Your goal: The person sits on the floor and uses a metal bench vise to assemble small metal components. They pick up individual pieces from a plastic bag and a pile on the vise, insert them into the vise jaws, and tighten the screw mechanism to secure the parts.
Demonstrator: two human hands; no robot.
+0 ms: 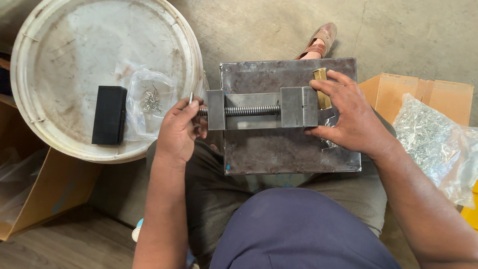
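**Both hands on the small vise, brass piece at the jaw end**

Left hand [180,130] is curling closed around the screw handle [190,98] at the vise's left end, fingers wrapped on it, thumb side up. Right hand [348,113] is lying over the far right end of the vise [262,108], fingers half-closed, pinching or steadying a brass piece [321,88] that is standing upright right against the sliding jaw block [298,106]. Can't tell if the brass is actually clamped or just being held in place.

Geometry that matters: the vise's long axis is running left to right across the person's lap, threaded screw [251,110] exposed between the left end block [215,109] and the jaw block. Handle is at the left hand, brass is at the right hand. So each hand is already on its own end; the right one is clearly the nearer to the brass.

The vise is sitting on a dark steel plate [279,149], which is resting on the person's knees. A few small silvery parts [328,144] are lying loose on the plate just under the right palm.

Further out: left of the plate, a white bucket lid [74,55] is carrying a black block [109,114] and a clear bag of small metal pins [149,102]. To the right, a cardboard box [438,94] is holding a big clear bag of shiny metal bits [430,134]. A sandalled foot [318,42] is showing on the concrete floor beyond the plate.
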